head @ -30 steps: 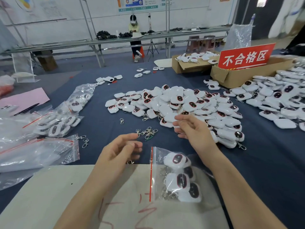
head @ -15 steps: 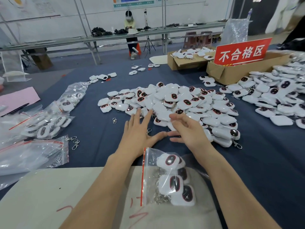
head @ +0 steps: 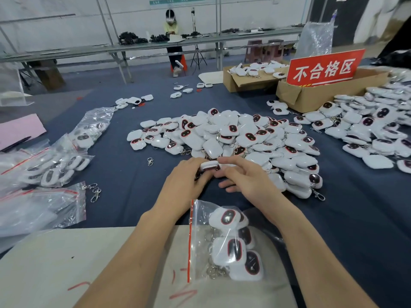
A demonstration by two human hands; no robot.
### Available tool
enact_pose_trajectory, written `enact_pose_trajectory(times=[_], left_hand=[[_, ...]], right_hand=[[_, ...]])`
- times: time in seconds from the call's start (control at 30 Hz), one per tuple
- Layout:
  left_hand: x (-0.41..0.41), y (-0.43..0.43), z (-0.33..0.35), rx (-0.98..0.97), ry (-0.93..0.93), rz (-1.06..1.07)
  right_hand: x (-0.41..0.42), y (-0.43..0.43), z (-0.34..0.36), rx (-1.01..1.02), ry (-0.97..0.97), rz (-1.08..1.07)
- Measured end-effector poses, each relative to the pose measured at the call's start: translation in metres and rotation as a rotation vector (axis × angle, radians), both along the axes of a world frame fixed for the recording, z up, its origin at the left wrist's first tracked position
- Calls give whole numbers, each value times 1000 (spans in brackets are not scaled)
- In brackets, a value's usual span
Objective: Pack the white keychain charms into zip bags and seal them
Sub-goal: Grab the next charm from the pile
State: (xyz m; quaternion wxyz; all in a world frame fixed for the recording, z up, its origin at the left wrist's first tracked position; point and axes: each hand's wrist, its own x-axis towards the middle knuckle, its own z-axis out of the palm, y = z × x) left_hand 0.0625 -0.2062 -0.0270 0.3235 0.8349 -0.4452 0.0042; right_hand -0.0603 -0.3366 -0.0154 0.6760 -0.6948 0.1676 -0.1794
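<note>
Lifting the next charm off the heap.
The left hand (head: 184, 183) pinches a white charm (head: 208, 165) at the pile (head: 233, 138)'s near edge; the right hand (head: 246, 181), fingers fairly straight, touches it. Next, I'd say, it goes back into the half-filled zip bag (head: 200, 218) between the forearms. Loose clips (head: 95, 192) and packed bags (head: 55, 165) lie well left, nothing blocking.

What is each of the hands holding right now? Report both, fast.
Left hand: closed, gripping a white charm.
Right hand: fingertips at the same charm; whether it grips cannot be told.
</note>
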Motion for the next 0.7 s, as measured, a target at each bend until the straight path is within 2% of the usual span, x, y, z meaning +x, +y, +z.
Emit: enact_pose_trajectory(times=[0.13,0.33,0.5,0.7], left_hand=[[-9,22,2,-133,127,-18],[-27,48,2,-370,333,72],[-36,45,0,-295,352,-8],[-31,42,3,-296,408,-3]], right_hand=[[-3,1,1,-74,-16,11],[-1,3,7,-110,-28,24],[1,11,7,-165,-76,97],[5,14,-3,-161,-74,66]])
